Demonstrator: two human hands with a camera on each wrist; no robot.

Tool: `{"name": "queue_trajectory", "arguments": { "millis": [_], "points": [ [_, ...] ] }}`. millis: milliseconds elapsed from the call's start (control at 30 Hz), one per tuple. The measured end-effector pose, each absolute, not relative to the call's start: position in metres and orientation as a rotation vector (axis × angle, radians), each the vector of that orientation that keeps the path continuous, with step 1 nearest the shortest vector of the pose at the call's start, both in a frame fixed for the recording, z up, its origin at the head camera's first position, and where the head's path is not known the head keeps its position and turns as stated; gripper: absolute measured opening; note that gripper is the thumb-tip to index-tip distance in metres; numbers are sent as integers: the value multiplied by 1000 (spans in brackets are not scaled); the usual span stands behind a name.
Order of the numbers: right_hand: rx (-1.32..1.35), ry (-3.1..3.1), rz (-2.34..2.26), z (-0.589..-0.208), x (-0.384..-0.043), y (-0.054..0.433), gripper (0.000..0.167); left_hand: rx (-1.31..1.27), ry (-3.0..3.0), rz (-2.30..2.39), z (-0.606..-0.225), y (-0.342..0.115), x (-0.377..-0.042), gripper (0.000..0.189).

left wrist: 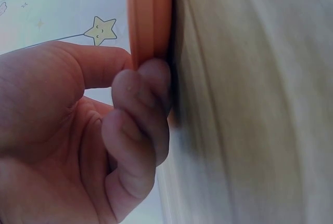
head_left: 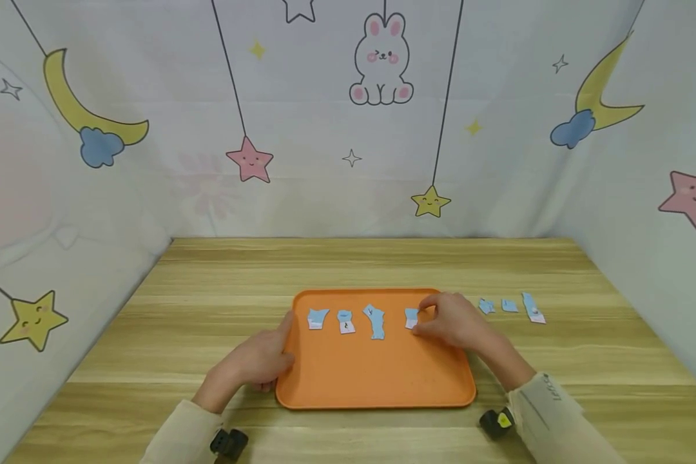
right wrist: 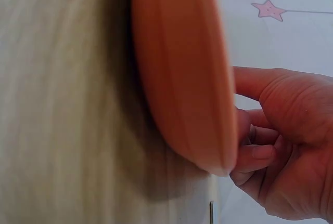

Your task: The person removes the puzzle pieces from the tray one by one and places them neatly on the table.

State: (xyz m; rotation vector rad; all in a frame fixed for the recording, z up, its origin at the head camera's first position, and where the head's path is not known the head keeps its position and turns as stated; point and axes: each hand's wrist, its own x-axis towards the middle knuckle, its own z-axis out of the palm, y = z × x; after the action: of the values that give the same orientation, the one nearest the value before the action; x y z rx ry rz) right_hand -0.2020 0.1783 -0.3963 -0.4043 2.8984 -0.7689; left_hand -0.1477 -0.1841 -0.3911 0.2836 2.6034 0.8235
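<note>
An orange tray (head_left: 377, 386) lies on the wooden table. My left hand (head_left: 262, 358) grips its left edge; in the left wrist view, the thumb is on the rim (left wrist: 150, 21) and curled fingers come up against its outer side. Over the tray's right part, my right hand (head_left: 455, 320) has thumb and index finger around a small light-blue and white paper piece (head_left: 410, 317). The right wrist view hides these fingertips behind the tray wall (right wrist: 182, 68). Left of that piece lie three more irregular paper pieces: one (head_left: 318, 318), another (head_left: 345, 321) and a longer one (head_left: 376, 322).
On the table right of the tray lie three similar pieces: a small one (head_left: 486, 306), a squarish one (head_left: 509, 305) and a long one (head_left: 533, 308). A pale curtain (head_left: 325, 116) printed with stars, moons and a rabbit surrounds the table's back and sides.
</note>
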Motion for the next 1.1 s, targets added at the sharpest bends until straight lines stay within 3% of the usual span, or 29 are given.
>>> {"name": "queue_trajectory", "arguments": {
  "millis": [1100],
  "points": [
    [-479, 2900, -758, -399, -199, 181, 42, 289, 2609, 833, -392, -184, -146, 84]
  ]
}}
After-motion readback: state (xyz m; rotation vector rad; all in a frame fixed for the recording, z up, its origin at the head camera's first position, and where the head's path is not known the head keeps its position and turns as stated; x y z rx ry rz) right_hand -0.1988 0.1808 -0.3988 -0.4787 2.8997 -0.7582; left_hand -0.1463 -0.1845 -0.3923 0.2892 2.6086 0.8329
